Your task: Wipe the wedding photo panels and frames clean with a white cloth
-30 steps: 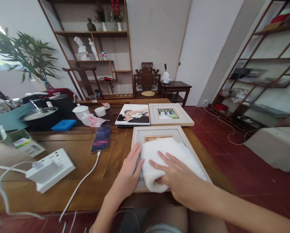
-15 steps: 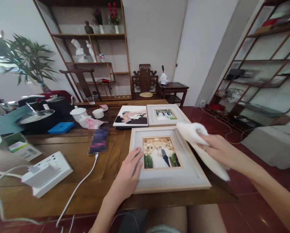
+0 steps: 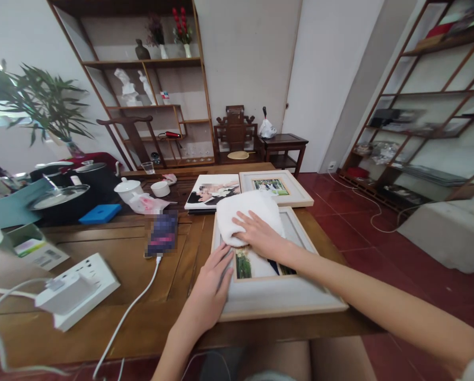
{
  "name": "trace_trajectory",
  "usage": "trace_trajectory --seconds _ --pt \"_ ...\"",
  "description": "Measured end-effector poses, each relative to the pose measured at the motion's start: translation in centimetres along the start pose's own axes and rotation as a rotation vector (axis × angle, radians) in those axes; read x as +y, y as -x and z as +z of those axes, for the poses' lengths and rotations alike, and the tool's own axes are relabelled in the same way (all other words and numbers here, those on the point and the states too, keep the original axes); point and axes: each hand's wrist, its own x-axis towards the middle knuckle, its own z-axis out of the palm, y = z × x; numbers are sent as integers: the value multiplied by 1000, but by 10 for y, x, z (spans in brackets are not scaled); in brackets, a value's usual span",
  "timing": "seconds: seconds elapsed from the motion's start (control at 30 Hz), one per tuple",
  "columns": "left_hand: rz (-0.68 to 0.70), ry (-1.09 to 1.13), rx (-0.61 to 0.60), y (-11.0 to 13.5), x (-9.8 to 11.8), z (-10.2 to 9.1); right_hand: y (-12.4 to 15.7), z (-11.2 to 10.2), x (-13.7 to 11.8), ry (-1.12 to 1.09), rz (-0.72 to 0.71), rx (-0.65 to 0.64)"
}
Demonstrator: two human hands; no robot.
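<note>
A light wooden picture frame (image 3: 284, 308) with a wedding photo lies face up at the table's near edge. My left hand (image 3: 211, 286) rests on its left side, fingers stretched out over the border. A folded white towel (image 3: 264, 203) covers the upper left part of the frame and some of the photo. My right hand (image 3: 258, 233) holds this towel down against the frame from above, its fingers slightly spread on the cloth. My right forearm crosses the frame's right side.
Behind lie another framed photo (image 3: 298, 197) and a white photo panel (image 3: 213, 182). To the left on the wooden table (image 3: 142, 317) are a charging phone (image 3: 161, 235), a white power strip (image 3: 86, 291), a blue box (image 3: 100, 213), a lidded white bowl (image 3: 128, 188) and dark pots (image 3: 92, 177).
My right hand has swung left with the towel, from beyond the frame's right edge onto its upper left part. My left hand stays at the left border.
</note>
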Motion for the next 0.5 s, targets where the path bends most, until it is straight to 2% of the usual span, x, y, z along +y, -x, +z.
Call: trace_trajectory --seconds 0.13,0.37,0.5 --pt "-9 5 -7 0 -1 1 15 -3 9 -17 49 -62" --pt "-60 24 -38 0 1 0 68 -22 47 -21 217 -152" --pt "-63 32 -37 -1 1 -1 84 -23 64 -20 260 -153"
